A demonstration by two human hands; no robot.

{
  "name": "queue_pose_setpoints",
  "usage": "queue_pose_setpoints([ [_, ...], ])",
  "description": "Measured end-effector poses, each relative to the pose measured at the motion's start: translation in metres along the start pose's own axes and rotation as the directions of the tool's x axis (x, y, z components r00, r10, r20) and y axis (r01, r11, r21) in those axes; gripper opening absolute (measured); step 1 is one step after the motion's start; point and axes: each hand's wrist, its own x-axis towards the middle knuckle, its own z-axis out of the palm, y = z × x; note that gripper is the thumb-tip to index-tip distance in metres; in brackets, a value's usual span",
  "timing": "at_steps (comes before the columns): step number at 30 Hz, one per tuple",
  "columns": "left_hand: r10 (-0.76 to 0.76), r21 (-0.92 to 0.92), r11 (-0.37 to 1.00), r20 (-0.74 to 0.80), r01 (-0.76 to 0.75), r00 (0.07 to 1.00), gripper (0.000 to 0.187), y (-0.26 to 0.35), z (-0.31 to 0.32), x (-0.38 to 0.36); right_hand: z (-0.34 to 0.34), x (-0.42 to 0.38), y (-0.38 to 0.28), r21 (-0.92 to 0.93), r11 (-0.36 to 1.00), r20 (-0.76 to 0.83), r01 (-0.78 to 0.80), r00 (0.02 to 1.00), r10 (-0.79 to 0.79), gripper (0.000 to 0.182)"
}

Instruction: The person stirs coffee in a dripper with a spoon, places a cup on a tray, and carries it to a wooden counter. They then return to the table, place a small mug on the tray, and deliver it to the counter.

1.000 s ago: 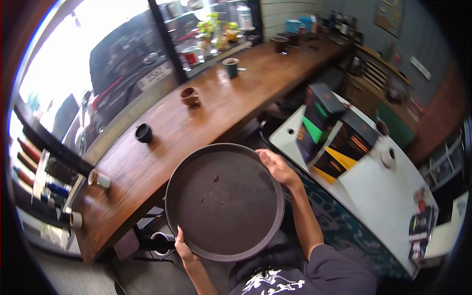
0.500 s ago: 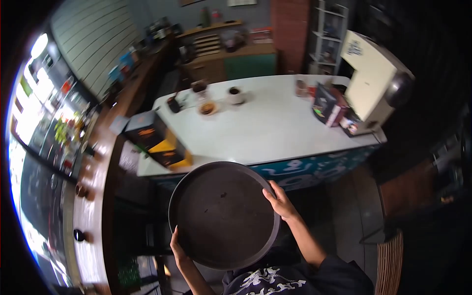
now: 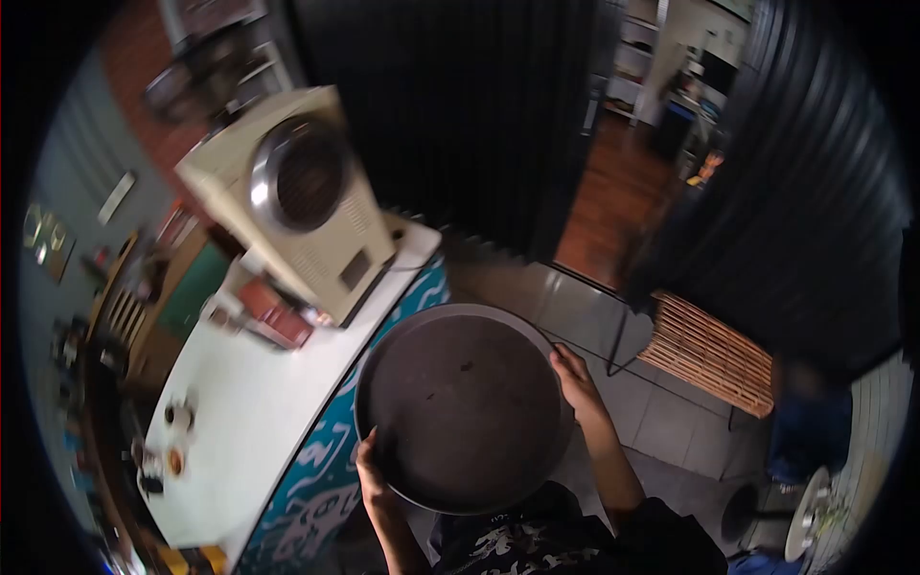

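Note:
A round dark brown serving tray (image 3: 470, 412) with a raised rim is held level in front of my body, with nothing standing on it. My left hand (image 3: 372, 468) grips its lower left rim, thumb on top. On the opposite side, my right hand (image 3: 575, 379) is closed around the right rim. The undersides of both hands are hidden by the tray. Just left of the tray runs the white counter (image 3: 326, 369) with a teal patterned front.
A cream machine (image 3: 307, 216) stands at the counter's end, beside reddish boxes (image 3: 276, 311). A cup (image 3: 179, 414) sits farther along. To the right are a wicker bench (image 3: 709, 353) and a small round table (image 3: 807, 513). Ahead, a doorway (image 3: 618, 192) opens between dark corrugated walls.
My view has swung to the right, so the counter now lies on my left and the doorway and bench show. Both hands still hold the tray.

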Motion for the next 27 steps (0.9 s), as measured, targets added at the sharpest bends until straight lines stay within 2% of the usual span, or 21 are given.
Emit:
queue_pose_setpoints([
  [5, -0.083, 0.143, 0.988, 0.147, 0.062, 0.986, 0.064, -0.030, 0.109, 0.087, -0.084, 0.068, 0.005, 0.097, 0.992, -0.246, -0.078, 0.964, 0.100, 0.049],
  [7, -0.113, 0.179, 0.981, 0.185, 0.079, 0.976, 0.063, -0.040, 0.150, 0.119, -0.099, 0.091, -0.016, 0.091, 0.992, -0.289, -0.088, 0.951, 0.110, 0.048],
  [9, -0.081, 0.121, 0.992, 0.352, 0.040, 0.933, 0.061, -0.053, 0.180, 0.161, -0.113, 0.127, -0.022, 0.117, 0.990, -0.296, -0.081, 0.949, 0.112, 0.051],
  [10, -0.117, 0.052, 0.993, 0.402, 0.105, 0.908, 0.059, -0.056, 0.201, 0.176, -0.119, 0.145, -0.026, 0.122, 0.989, -0.316, -0.081, 0.942, 0.116, 0.051],
  [12, -0.157, 0.093, 0.987, 0.404, 0.130, 0.901, 0.058, -0.062, 0.245, 0.218, -0.130, 0.186, -0.041, 0.219, 0.974, -0.277, -0.057, 0.954, 0.119, 0.049],
  [13, -0.181, 0.112, 0.983, 0.392, 0.148, 0.902, 0.056, -0.065, 0.270, 0.236, -0.136, 0.210, -0.048, 0.208, 0.977, -0.287, -0.054, 0.951, 0.114, 0.049],
  [14, -0.247, 0.094, 0.969, 0.396, 0.229, 0.884, 0.049, -0.065, 0.288, 0.250, -0.138, 0.232, -0.047, 0.241, 0.970, -0.350, -0.016, 0.931, 0.103, 0.049],
  [15, -0.248, 0.082, 0.969, 0.389, 0.234, 0.887, 0.049, -0.064, 0.316, 0.263, -0.139, 0.254, -0.051, 0.271, 0.962, -0.406, 0.026, 0.910, 0.089, 0.049],
  [16, -0.253, 0.088, 0.967, 0.360, 0.237, 0.898, 0.049, -0.059, 0.342, 0.276, -0.138, 0.264, -0.084, 0.318, 0.948, -0.298, 0.031, 0.952, 0.069, 0.049],
  [17, -0.259, 0.101, 0.966, 0.328, 0.239, 0.909, 0.049, -0.053, 0.356, 0.288, -0.137, 0.282, -0.097, 0.321, 0.947, -0.287, 0.020, 0.955, 0.078, 0.049],
  [18, -0.218, 0.079, 0.976, 0.381, 0.203, 0.898, 0.049, -0.053, 0.370, 0.307, -0.136, 0.297, -0.105, 0.398, 0.916, -0.249, 0.050, 0.967, 0.055, 0.048],
  [20, -0.170, 0.086, 0.985, 0.330, 0.149, 0.929, 0.048, -0.051, 0.388, 0.330, -0.137, 0.342, -0.104, 0.538, 0.840, -0.146, 0.065, 0.989, 0.017, 0.046],
  [23, -0.063, 0.073, 0.996, 0.231, 0.048, 0.971, 0.048, -0.046, 0.407, 0.373, -0.121, 0.412, -0.110, 0.630, 0.777, -0.030, 0.011, 1.000, 0.009, 0.043],
  [27, 0.071, 0.101, 0.992, 0.008, -0.071, 0.997, 0.052, -0.025, 0.437, 0.415, -0.079, 0.519, -0.127, 0.534, 0.844, 0.087, 0.036, 0.991, -0.097, 0.035],
])
